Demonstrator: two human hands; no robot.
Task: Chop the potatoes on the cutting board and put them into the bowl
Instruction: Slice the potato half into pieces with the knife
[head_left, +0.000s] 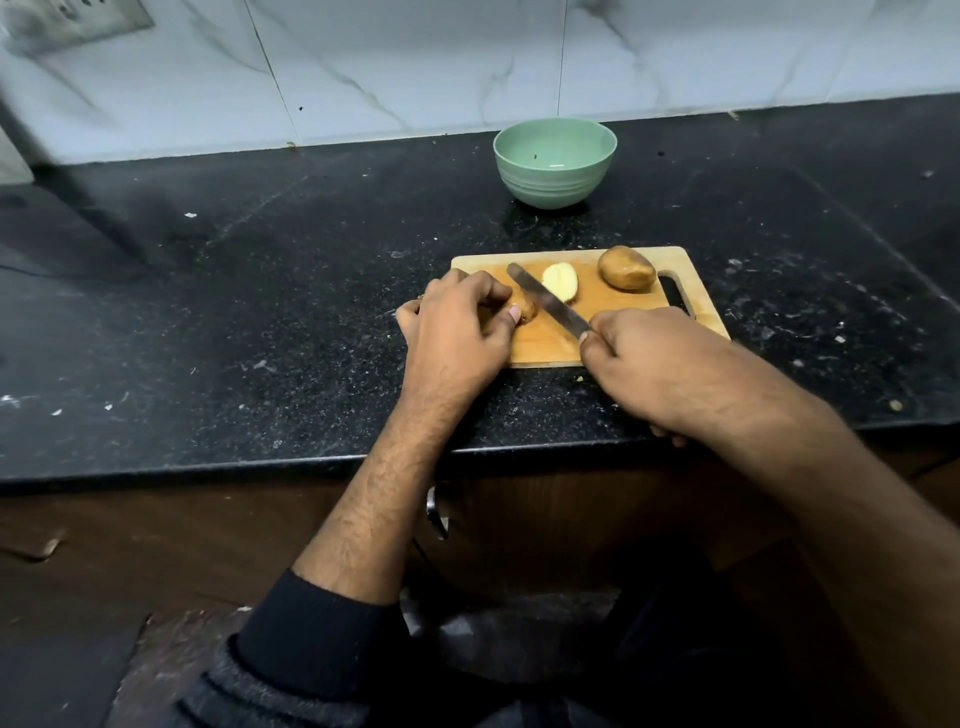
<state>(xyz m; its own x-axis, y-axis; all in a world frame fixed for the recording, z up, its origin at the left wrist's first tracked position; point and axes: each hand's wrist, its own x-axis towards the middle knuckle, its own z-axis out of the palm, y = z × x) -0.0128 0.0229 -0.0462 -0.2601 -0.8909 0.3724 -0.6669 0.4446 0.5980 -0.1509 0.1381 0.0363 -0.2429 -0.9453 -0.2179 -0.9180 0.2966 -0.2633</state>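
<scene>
A wooden cutting board lies on the black counter. On its far right sits a whole brown potato. A cut potato half lies in the middle with its pale face up. My left hand grips the other potato half at the board's left end, mostly hidden under my fingers. My right hand holds the handle of a knife, whose blade slants across the board between the two halves. A green bowl stands beyond the board, with nothing in it but a dark speck.
The black speckled counter runs left and right, with its front edge just below my wrists. A white marble-tiled wall rises behind the bowl. A cabinet handle shows under the counter edge.
</scene>
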